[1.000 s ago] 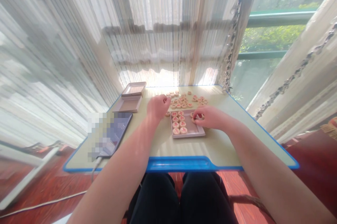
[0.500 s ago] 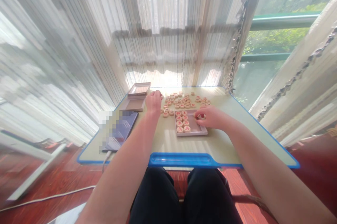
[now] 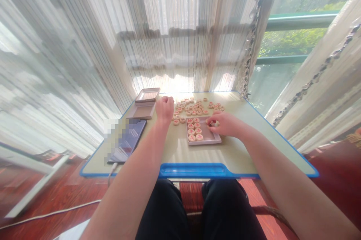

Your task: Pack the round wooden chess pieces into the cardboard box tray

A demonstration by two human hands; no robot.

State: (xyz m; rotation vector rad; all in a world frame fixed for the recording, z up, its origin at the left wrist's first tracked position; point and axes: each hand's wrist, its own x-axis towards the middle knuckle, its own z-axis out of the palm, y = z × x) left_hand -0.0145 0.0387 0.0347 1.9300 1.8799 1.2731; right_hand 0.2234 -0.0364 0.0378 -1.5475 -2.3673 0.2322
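Note:
An open shallow box (image 3: 204, 143) lies before me. Along its left side stand two columns of round Chinese chess pieces (image 3: 198, 131) with red characters. My right hand (image 3: 224, 123) reaches over the box's right side, thumb and fingers closed on a chess piece (image 3: 208, 121); the fingers partly cover it and whatever lies beneath. To the left, my left hand (image 3: 164, 108) is curled closed beside the loose chess pieces (image 3: 194, 112). What its fingers hold, if anything, is hidden from me.
Two more shallow box parts, a tray (image 3: 141, 111) and a frame-like lid (image 3: 147, 94), sit at the table's back left. A tablet (image 3: 129, 141) with a white cable (image 3: 113, 169) lies at the left. The table (image 3: 239, 161) has a blue rim and a moulded front groove (image 3: 193, 170).
The left hand's fingers have curled in more tightly near the loose pieces. The right hand stays over the box, its fingers slightly shifted. The whole view has moved a little.

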